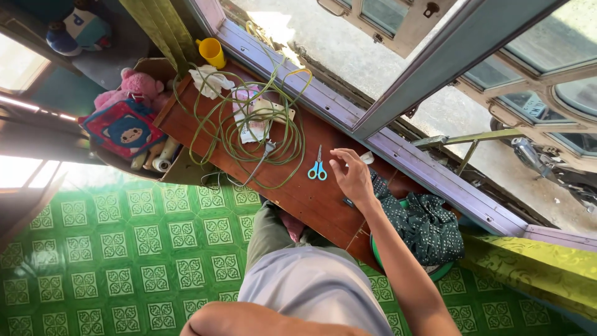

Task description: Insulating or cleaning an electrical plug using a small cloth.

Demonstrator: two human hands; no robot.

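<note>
glossy wood table (298, 193), plastic-handled scissors (318, 167)

Green patterned floor tiles (124, 261), brown wooden table (311, 199), open window frame (435, 68) (sunlit)

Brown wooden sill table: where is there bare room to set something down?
The brown wooden sill table is bare between the blue-handled scissors and its near edge, under the right hand. A smaller strip lies along the left edge. The middle is crowded by the coiled green cord, papers and white cloth.

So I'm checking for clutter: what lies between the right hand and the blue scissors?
Only bare wooden tabletop, seen in the head view, separates the right hand from the blue scissors.
</note>
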